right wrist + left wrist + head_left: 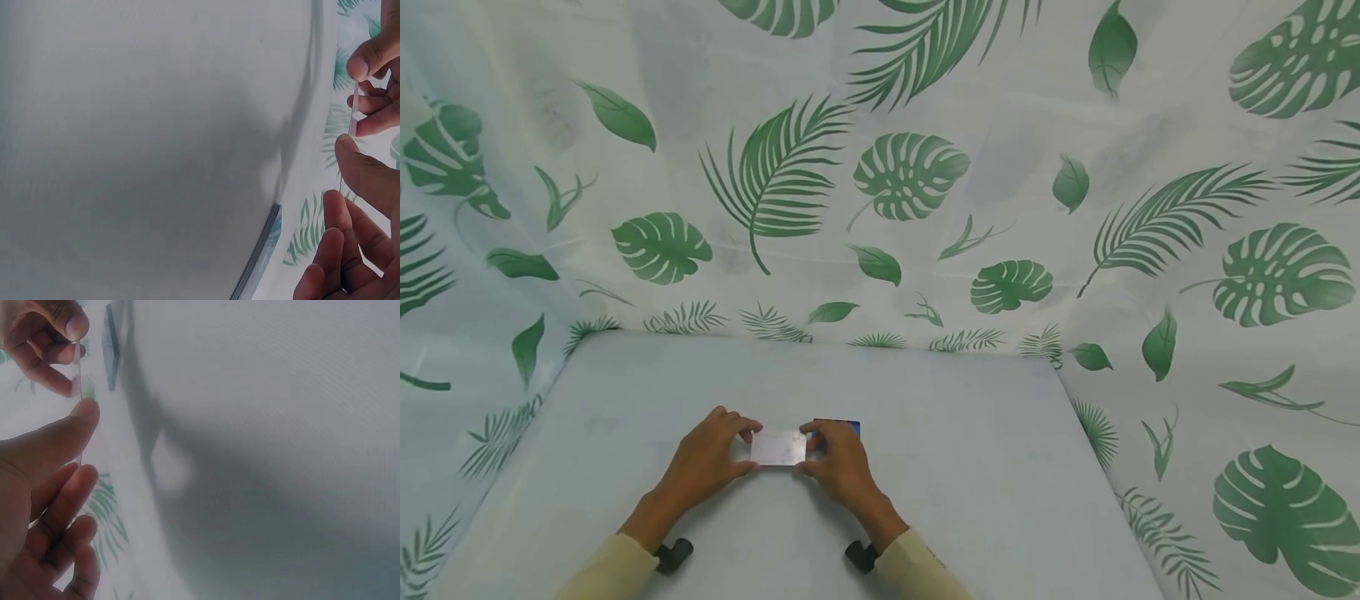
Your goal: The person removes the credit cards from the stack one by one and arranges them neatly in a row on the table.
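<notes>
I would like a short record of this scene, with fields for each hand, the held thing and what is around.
left hand: pinches the left end of the white card
right hand: pinches the right end of the same card
white card: held between both hands, just above the table
blue card: lies flat on the table behind the right hand
surroundings: pale table, leaf-print cloth behind and at the sides

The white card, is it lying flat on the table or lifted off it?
Lifted: both hands pinch the white card by its ends, and its shadow falls on the table below.
</notes>
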`<act>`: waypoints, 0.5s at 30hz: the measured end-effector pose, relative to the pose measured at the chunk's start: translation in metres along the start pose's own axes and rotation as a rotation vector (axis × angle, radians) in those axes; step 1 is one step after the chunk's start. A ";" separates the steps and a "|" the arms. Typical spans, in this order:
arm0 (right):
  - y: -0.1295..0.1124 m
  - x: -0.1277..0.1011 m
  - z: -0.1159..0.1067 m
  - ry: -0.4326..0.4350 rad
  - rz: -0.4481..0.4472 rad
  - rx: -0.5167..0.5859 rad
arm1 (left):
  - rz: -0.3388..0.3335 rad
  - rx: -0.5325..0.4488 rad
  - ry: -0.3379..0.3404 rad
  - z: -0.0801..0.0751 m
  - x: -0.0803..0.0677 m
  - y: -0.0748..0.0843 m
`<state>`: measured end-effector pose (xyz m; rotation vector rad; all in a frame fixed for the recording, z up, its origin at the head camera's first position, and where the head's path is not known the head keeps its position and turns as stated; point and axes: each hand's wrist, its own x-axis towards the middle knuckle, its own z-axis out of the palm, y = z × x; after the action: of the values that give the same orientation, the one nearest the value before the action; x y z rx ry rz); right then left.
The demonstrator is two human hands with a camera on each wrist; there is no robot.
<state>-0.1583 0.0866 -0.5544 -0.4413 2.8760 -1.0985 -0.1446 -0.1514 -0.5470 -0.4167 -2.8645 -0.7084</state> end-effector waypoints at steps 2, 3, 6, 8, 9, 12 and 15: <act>-0.001 0.000 0.003 -0.003 0.002 0.000 | -0.005 0.001 -0.001 -0.001 -0.002 -0.002; -0.002 0.001 0.005 -0.005 0.004 -0.002 | -0.009 0.002 -0.002 -0.002 -0.003 -0.002; -0.005 0.001 0.010 -0.017 0.019 -0.007 | -0.021 0.000 -0.006 -0.003 -0.006 -0.005; -0.006 0.001 0.013 -0.023 0.024 -0.011 | -0.028 -0.001 -0.009 -0.004 -0.008 -0.008; -0.007 0.001 0.015 -0.023 0.024 -0.013 | -0.031 -0.002 -0.010 -0.005 -0.009 -0.009; -0.010 0.001 0.019 -0.027 0.028 -0.007 | -0.038 -0.002 -0.009 -0.006 -0.013 -0.013; -0.012 0.000 0.023 -0.037 0.041 -0.005 | -0.049 0.001 -0.013 -0.007 -0.016 -0.016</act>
<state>-0.1524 0.0625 -0.5638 -0.3973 2.8436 -1.0654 -0.1337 -0.1723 -0.5514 -0.3525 -2.8962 -0.7151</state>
